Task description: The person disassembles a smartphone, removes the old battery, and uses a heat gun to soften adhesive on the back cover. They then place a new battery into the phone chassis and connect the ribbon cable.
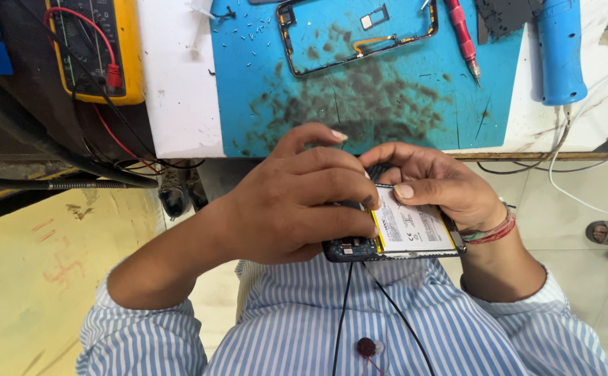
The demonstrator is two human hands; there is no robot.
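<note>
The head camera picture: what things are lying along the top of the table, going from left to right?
Yellow multimeter with red and black leads → blue work mat → black phone frame lying on the mat → red screwdriver → blue heat tool.

My hands [359,202] work below the desk edge, over open floor on both sides. Ahead, the blue mat's [262,104] near half is bare; further back the phone frame [357,35], red screwdriver [463,35] and blue heat tool [560,49] crowd it. Loose screws [248,35], I think, lie scattered at its back left.
</note>
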